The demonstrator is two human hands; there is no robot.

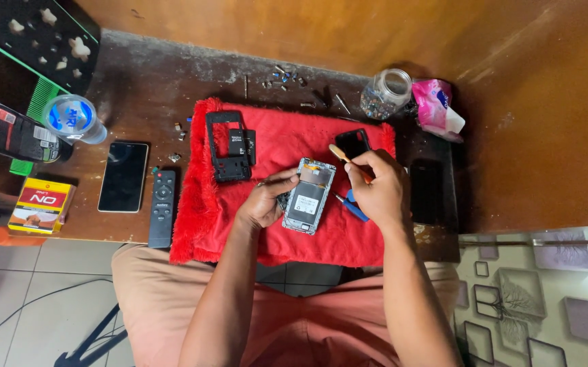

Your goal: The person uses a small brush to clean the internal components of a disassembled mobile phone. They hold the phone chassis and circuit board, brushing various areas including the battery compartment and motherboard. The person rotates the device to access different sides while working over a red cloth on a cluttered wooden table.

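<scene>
On the fluffy red cloth [321, 234], his left hand [265, 202] pinched the opened silver phone body [309, 197] while his right hand [379, 187] clasped a slim orange-handled tool [346, 158].

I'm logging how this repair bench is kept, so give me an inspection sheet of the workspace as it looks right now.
Surface: worn wooden table with a red fluffy mat laid on it.
Job's things: opened phone on the mat; orange-handled tool over it; blue screwdriver beside it.
Clutter: black phone frame, dark phone, remote, glass jar, loose screws, pink packet, yellow box.
Grippers: left hand steadies the opened phone; right hand grips the orange-handled tool.
Cables: one dark cable on the floor.
Surroundings: wooden wall, tiled floor, patterned sheet.
</scene>
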